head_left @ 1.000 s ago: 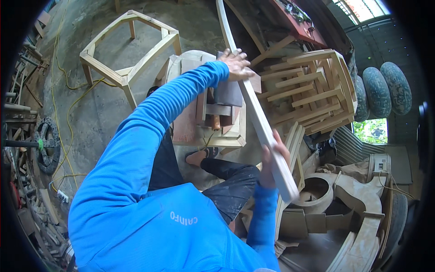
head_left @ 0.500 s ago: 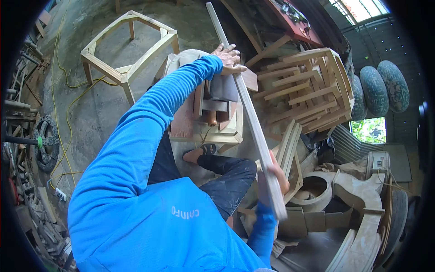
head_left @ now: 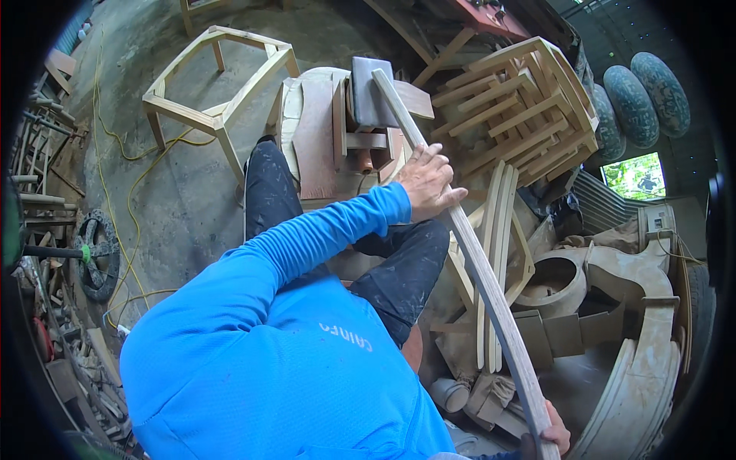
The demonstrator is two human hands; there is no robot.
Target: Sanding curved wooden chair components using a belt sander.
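A long pale wooden strip slants from the pad at upper middle down to the lower right. Its far end lies over a dark grey square pad mounted on a low wooden workstand. My left hand is closed over the strip's upper middle, fingers together and thumb pointing right. Low at the right edge of my body, my right hand grips the near end, its fingers partly hidden behind the wood. Whether the strip touches the pad is hard to tell.
A six-sided wooden frame stands at far left, with yellow cords on the floor. Slatted wooden frames are stacked at upper right. Carved curved wooden pieces lie at right. Scrap wood lines the left side, near a spoked wheel.
The strip has been drawn back toward me and to the right, its far end now at the pad instead of well beyond it. Both hands moved nearer with it.
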